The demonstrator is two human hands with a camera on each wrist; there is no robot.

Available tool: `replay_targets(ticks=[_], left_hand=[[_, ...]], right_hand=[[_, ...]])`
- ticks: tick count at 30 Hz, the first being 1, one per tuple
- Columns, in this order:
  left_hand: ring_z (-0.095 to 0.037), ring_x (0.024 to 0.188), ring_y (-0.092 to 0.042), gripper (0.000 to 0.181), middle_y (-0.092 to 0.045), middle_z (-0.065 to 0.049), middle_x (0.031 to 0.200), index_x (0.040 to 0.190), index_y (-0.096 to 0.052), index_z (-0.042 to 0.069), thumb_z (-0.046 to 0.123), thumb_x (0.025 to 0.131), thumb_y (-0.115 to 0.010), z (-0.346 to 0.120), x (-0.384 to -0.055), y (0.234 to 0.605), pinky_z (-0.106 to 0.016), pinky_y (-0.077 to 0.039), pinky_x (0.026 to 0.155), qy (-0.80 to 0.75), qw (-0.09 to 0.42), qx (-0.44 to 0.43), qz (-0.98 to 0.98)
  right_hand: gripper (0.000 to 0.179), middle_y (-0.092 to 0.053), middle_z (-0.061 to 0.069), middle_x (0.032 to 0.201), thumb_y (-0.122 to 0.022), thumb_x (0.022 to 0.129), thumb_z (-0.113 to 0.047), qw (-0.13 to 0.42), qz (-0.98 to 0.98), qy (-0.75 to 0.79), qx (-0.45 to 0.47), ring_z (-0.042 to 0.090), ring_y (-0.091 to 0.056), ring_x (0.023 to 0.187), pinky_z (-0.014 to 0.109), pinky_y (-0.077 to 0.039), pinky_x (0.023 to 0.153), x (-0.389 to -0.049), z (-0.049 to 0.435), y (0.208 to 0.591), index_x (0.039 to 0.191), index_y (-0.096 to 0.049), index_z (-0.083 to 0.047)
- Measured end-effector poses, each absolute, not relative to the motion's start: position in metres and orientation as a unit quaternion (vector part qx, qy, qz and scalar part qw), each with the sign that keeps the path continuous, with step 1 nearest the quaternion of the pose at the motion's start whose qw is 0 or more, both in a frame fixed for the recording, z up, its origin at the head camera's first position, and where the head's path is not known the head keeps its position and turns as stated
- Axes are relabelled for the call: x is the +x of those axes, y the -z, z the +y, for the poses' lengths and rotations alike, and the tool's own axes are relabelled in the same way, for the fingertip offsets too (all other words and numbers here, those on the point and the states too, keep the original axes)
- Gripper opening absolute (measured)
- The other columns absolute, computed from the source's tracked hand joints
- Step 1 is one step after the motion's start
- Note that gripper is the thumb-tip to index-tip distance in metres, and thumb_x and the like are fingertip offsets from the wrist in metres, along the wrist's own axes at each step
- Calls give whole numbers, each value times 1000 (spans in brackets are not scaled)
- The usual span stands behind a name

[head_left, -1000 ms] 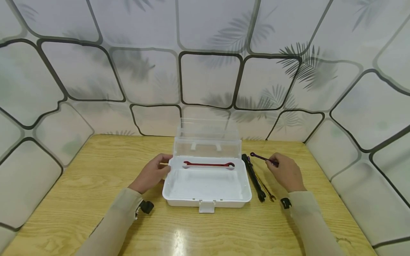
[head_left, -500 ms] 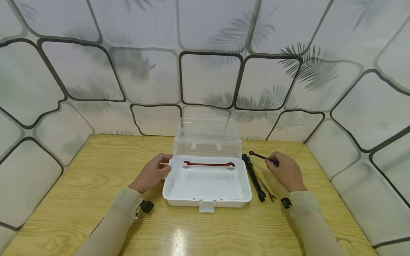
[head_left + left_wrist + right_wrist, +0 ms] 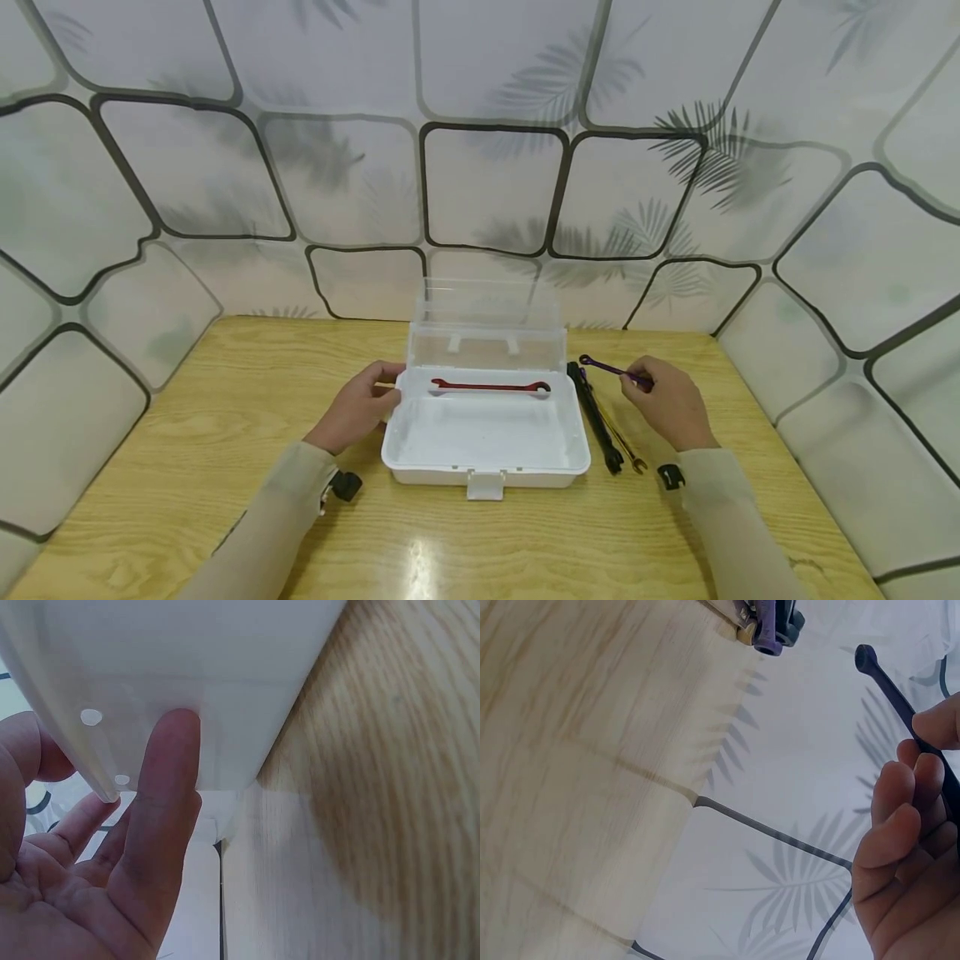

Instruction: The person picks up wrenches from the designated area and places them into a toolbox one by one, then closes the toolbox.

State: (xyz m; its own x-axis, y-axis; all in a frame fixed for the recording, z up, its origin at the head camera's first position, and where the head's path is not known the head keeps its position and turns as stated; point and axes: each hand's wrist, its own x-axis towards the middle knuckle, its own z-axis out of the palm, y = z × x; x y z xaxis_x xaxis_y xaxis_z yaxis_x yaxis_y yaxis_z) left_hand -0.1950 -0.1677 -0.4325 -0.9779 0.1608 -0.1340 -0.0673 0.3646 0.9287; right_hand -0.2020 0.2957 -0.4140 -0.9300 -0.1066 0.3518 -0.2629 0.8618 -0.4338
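A white plastic box with its clear lid raised stands mid-table. A red wrench lies across its rear part. At the box's left rear corner, my left hand holds the edge, thumb at the rim. The left wrist view shows one finger of it straight against the outer wall. My right hand pinches a dark purple wrench between thumb and fingers, its ring end pointing left. In the right wrist view that ring end is raised, and the other end is hidden in the hand.
Beside the box's right wall lie black wrenches and a gold wrench, with another purple one partly under them. A latch hangs at the box front. The patterned wall rises behind the wooden table.
The purple wrench's ring end has shifted slightly left towards the box as it turns in my right fingers. My left hand and the box stay in place.
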Motion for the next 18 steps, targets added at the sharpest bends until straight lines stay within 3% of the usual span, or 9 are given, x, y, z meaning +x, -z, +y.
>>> replay_targets(ticks=[18], left_hand=[[-33,122,-61,47,-52,-16,144,147,-50,7,14,101,-54,-168,-192,432,-40,-61,68,-571,94,50,814]], right_hand=[[5,-65,-3,77,-72,94,-15,210,-938,-243,127,11,-52,62,32,-44,58,-201,292,416,94,-71,-11]])
